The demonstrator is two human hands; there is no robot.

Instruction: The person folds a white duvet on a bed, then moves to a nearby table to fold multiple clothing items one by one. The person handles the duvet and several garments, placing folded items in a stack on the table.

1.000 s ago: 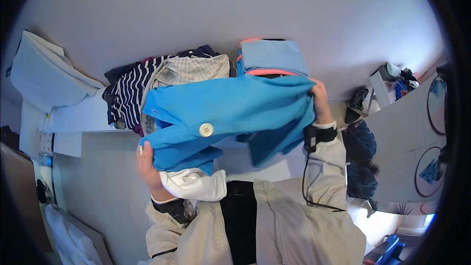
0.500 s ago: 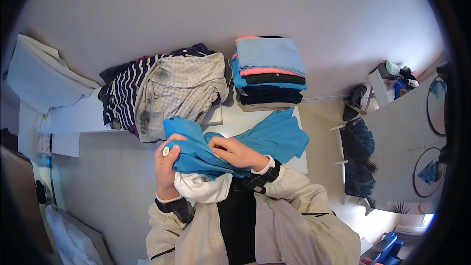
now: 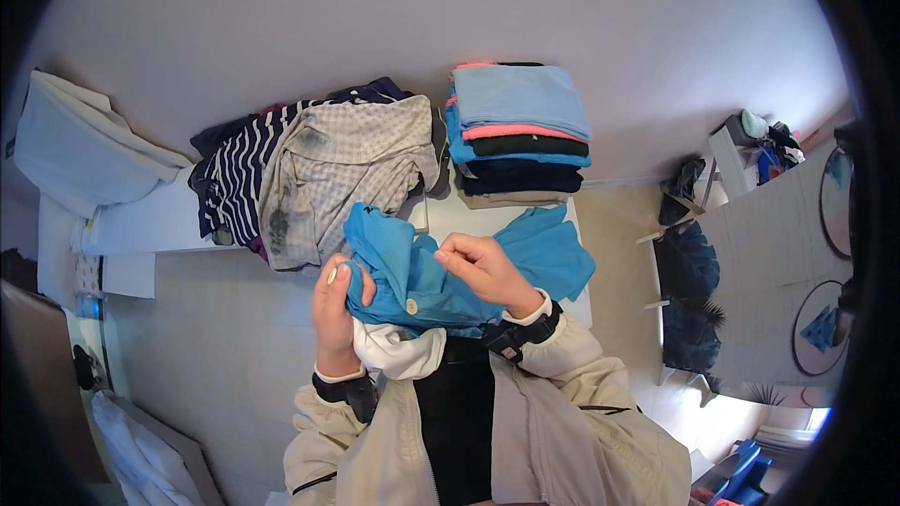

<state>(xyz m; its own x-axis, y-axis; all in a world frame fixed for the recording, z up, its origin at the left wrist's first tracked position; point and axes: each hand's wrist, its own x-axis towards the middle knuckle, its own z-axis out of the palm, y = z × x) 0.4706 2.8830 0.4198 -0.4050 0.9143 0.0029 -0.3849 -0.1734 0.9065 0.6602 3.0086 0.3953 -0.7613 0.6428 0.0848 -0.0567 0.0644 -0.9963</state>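
A blue garment (image 3: 384, 262) with cream buttons and a white part (image 3: 398, 351) hangs bunched in front of my chest. My left hand (image 3: 339, 309) is closed around its left edge, with one cream button (image 3: 333, 275) by the thumb. Another cream button (image 3: 412, 306) lies bare on the cloth. My right hand (image 3: 489, 272) has its fingers curled in and hovers at the upper middle of the garment; whether cloth is pinched in the fingertips is hidden. The garment's right part (image 3: 548, 248) spreads over the white surface behind my right hand.
Ahead to the left is a loose heap of clothes, with a grey checked garment (image 3: 347, 155) over a striped one (image 3: 239, 178). A folded stack of clothes (image 3: 520, 98) stands ahead to the right on the white tabletop (image 3: 478, 217). A mirrored wall panel (image 3: 750, 253) is at far right.
My right hand has moved up and right from the garment's middle, and a button shows there now. My left hand has shifted slightly right with its edge of the garment.
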